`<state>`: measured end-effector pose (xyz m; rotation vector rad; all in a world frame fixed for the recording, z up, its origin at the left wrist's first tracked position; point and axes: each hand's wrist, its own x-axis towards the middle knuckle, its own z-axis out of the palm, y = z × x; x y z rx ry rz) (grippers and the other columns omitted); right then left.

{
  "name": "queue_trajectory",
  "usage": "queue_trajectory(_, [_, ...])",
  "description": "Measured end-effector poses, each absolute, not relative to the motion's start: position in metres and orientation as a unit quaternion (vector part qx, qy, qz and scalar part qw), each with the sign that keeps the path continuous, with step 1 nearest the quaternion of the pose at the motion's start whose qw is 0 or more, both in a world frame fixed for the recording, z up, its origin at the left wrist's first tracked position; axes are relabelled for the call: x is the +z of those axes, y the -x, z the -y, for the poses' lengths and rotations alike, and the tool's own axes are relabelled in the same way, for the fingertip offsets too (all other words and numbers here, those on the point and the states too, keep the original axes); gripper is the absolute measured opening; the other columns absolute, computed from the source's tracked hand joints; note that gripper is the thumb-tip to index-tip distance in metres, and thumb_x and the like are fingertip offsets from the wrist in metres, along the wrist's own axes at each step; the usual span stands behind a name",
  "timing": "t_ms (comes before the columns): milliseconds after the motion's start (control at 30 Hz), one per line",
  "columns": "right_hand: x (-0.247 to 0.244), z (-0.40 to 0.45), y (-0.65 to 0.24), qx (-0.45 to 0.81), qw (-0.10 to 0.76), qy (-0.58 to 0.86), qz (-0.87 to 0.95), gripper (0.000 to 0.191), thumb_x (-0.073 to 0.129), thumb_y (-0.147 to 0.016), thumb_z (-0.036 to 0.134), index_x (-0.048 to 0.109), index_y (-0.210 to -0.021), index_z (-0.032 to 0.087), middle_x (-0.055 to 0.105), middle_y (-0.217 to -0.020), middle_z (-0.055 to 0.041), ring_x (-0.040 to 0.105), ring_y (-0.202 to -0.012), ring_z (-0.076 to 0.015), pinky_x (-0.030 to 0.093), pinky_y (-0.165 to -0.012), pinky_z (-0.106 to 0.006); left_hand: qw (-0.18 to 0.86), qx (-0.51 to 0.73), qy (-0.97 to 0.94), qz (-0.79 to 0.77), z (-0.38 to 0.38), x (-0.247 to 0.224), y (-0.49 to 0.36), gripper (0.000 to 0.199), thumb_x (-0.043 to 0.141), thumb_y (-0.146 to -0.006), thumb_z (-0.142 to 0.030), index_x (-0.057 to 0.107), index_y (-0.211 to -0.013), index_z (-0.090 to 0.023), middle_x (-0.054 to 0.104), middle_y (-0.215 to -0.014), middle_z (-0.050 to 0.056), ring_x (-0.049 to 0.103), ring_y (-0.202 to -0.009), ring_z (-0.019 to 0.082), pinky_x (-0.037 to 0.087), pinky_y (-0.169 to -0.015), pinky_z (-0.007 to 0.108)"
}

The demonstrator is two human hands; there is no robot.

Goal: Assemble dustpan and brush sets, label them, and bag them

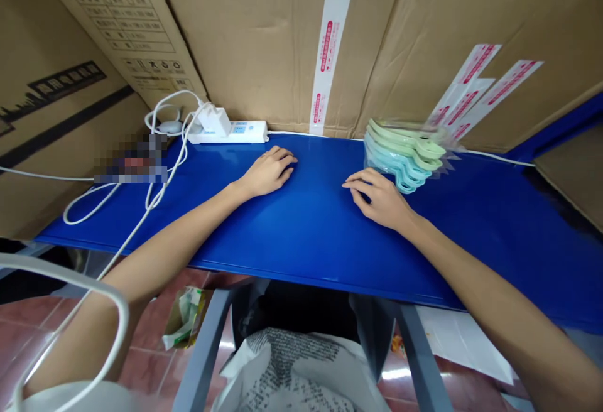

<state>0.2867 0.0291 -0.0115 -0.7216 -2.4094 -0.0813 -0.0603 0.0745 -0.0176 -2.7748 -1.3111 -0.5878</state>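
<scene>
My left hand rests on the blue tabletop, palm down, its fingers loosely bent and slightly apart, with nothing held. Across from it, my right hand also lies on the table, relaxed and open, holding nothing. Just behind the right hand is a clear plastic bag with a stack of pale green and light blue curved plastic pieces; I cannot tell exactly what they are. In this view the right hand's back overlaps the bag's lower edge, and whether they touch is unclear.
A white power strip with a plugged-in white adapter sits at the back left. White cables loop over the left side beside a blurred-out item. Cardboard walls the back. Below stands a small box on the tiled floor.
</scene>
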Motion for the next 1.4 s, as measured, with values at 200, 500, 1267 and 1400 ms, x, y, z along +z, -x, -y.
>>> queue_trajectory(200, [0.009, -0.02, -0.292, -0.173, 0.267, 0.317, 0.893, 0.026, 0.058, -0.1, 0.011, 0.079, -0.112, 0.021, 0.08, -0.114, -0.0116, 0.069, -0.105, -0.0307, 0.052, -0.088, -0.048, 0.029, -0.179, 0.892, 0.415, -0.076, -0.019, 0.061, 0.045, 0.044, -0.109, -0.03, 0.071, -0.138, -0.009, 0.069, -0.14, 0.02, 0.061, -0.129, 0.037, 0.053, -0.115, 0.056])
queue_trajectory(500, [0.066, -0.01, -0.335, -0.302, 0.307, 0.616, 0.66, 0.023, 0.068, -0.093, 0.036, 0.073, -0.107, 0.018, 0.07, -0.109, -0.022, 0.065, -0.1, -0.0385, 0.044, -0.072, -0.044, 0.025, -0.186, 0.892, 0.412, -0.079, -0.022, 0.062, 0.044, 0.044, -0.109, -0.032, 0.071, -0.138, -0.013, 0.07, -0.14, 0.018, 0.06, -0.13, 0.035, 0.053, -0.115, 0.056])
queue_trajectory(1267, [0.03, -0.04, -0.36, -0.213, 0.354, 0.552, 0.724, 0.025, 0.072, -0.093, 0.046, 0.071, -0.084, 0.022, 0.073, -0.106, -0.0159, 0.07, -0.088, -0.032, 0.059, -0.078, -0.047, 0.01, -0.185, 0.894, 0.409, -0.079, -0.021, 0.062, 0.046, 0.042, -0.109, -0.035, 0.072, -0.138, -0.016, 0.07, -0.138, 0.018, 0.059, -0.131, 0.035, 0.052, -0.116, 0.057])
queue_trajectory(1400, [0.032, -0.037, -0.354, -0.186, 0.349, 0.584, 0.709, 0.023, 0.073, -0.09, 0.044, 0.072, -0.082, 0.021, 0.074, -0.109, -0.0167, 0.07, -0.088, -0.0327, 0.057, -0.078, -0.048, 0.009, -0.184, 0.894, 0.408, -0.078, -0.021, 0.062, 0.046, 0.042, -0.109, -0.035, 0.071, -0.139, -0.015, 0.069, -0.139, 0.018, 0.059, -0.132, 0.035, 0.051, -0.117, 0.057])
